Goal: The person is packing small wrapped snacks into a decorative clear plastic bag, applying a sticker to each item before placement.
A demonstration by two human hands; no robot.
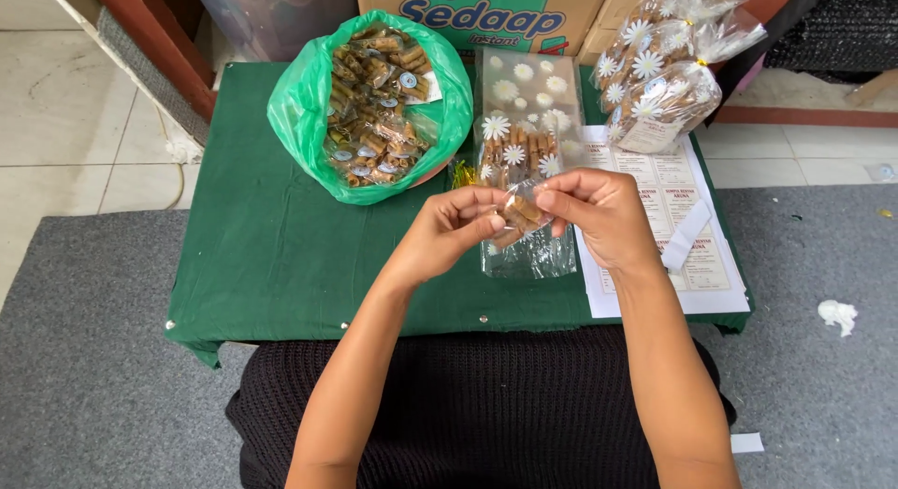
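A: Item one, your hands?

B: My left hand (458,222) and right hand (599,213) meet at the centre of the frame, above the worktop (271,255), which is draped in green cloth. The fingers (486,222) of both are closed on one small wrapped snack packet (522,211): clear film around brown rolled sticks. It sits pinched between my thumbs and fingertips, held off the cloth.

A: Item two, directly beneath?

B: A clear cellophane bag printed with white daisies (524,143), lying flat just above and under my hands, running from centre frame towards the top. Some brown rolls already lie inside its middle part; its lower, unprinted end shows below my fingers.

A: Item three, upper left of centre?

B: A green plastic bag (299,105), mouth open, heaped with the same small wrapped rolls. It rests on the worktop, near my left hand but apart from it.

A: Item four, right side?

B: A white sheet of printed labels (673,208), partly under my right hand, with a loose white strip lying on it. Above it, upper right, filled daisy bags (659,77) tied shut, piled together.

A: Remainder?

B: A cardboard box (486,16) at the top edge; grey carpet (84,358) around the worktop.
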